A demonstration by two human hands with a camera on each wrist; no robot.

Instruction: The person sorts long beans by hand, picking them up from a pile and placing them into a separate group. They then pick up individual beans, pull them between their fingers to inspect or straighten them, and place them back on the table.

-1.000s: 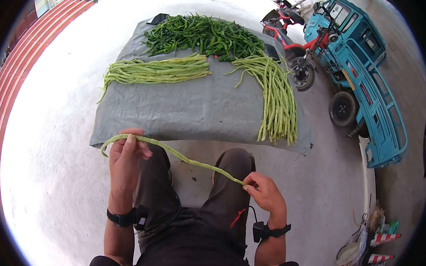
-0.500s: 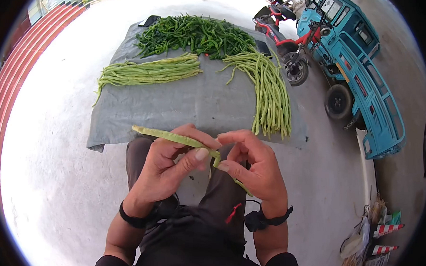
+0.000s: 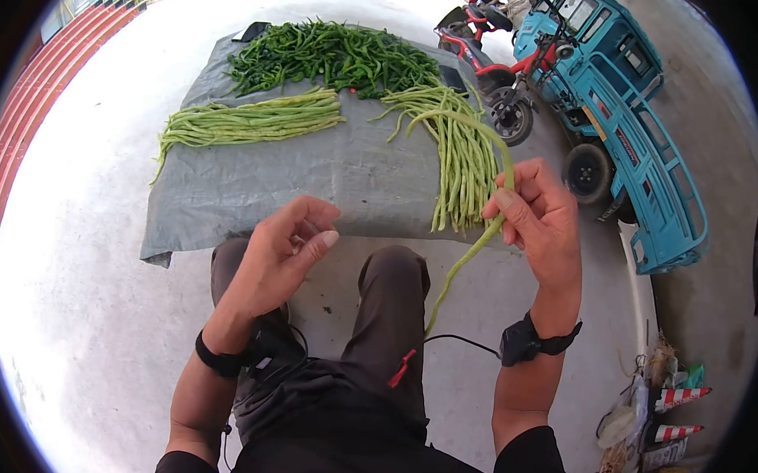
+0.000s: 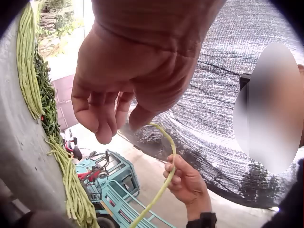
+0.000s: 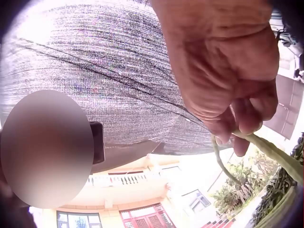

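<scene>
My right hand pinches a single long bean between thumb and fingers, beside the right-hand bundle of long beans. One end of the bean arches over that bundle, and the other hangs down toward the right knee. My left hand hovers above the left knee at the near edge of the grey cloth, fingers loosely bent and holding nothing. Across the left side of the cloth lies another bundle of long beans. The right wrist view shows the pinched bean under the fingertips.
A heap of green peppers covers the far part of the cloth. Dark flat objects lie by its two sides. Beyond the right edge stand a red two-wheeler and a blue cargo tricycle. Red steps rise at the left.
The hands came together over the lap with the bean bent between them, then parted. My left hand let go of the bean; my right hand carried it right, toward the right-hand bundle.
</scene>
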